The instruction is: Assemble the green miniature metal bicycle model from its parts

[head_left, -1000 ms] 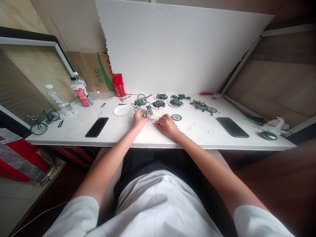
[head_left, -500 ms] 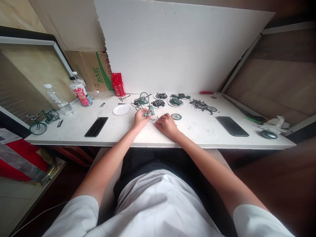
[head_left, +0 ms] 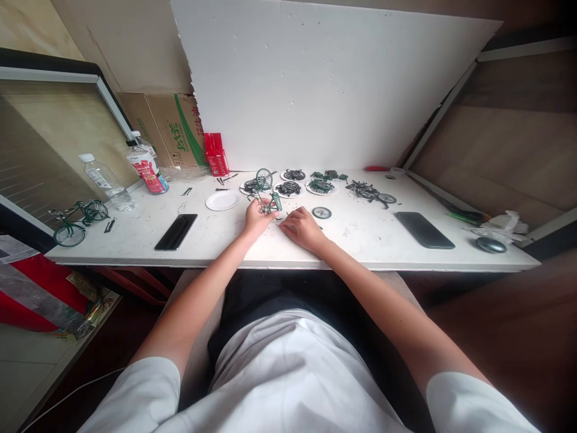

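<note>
My left hand is closed round a partly built green model bicycle, whose one spoked wheel points up and away from me. Just right of it, my right hand rests low at the white table with its fingers pinched together; whatever lies between the fingertips is too small or hidden to name. A loose spoked wheel lies flat beyond the right hand. Behind both hands stand plates of small dark and green parts, among them a plate of black pieces.
A bare white plate and a phone lie to the left. Further left stand a finished green model bicycle and bottles. At right are a pile of black parts, a dark phone-like slab and a mouse.
My right hand has shifted very slightly left along the table, its fingers still pinched. The left hand and the model bicycle hold almost the same place.
</note>
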`<state>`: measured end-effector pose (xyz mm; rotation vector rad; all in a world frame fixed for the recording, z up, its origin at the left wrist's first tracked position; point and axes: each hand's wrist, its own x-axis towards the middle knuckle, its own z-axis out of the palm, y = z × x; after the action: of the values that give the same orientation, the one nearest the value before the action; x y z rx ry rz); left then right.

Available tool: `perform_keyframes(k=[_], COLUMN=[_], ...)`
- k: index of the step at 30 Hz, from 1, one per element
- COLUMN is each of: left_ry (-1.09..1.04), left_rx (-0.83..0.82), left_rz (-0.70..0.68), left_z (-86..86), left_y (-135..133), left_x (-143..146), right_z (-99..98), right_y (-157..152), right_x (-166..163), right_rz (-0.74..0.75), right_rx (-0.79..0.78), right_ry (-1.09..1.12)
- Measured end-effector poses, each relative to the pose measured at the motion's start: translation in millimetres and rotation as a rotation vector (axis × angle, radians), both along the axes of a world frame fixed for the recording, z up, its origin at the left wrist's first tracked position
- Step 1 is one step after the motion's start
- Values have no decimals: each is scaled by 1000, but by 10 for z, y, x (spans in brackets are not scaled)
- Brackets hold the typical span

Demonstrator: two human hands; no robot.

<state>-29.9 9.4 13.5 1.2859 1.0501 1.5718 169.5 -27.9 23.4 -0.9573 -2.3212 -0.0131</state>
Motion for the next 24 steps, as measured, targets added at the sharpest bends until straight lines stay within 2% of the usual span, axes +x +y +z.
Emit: perform_keyframes(k=[4, 10, 16, 24], left_ry=[15, 28, 45, 32], left_rx=[-21, -32, -33, -38], left_rz=[13, 26, 11, -2], left_z=[11, 28, 48, 52], left_y=[-9, -25, -55, -68], left_x=[-7, 1, -3, -8], right_z=[-8, -14, 4, -14], right_y=[-13, 1, -3, 21], right_x=[-3, 6, 7, -3], right_rz=[41, 24, -117, -148], right_rx=[19, -17, -13, -45], right_ry=[-6, 23, 28, 1])
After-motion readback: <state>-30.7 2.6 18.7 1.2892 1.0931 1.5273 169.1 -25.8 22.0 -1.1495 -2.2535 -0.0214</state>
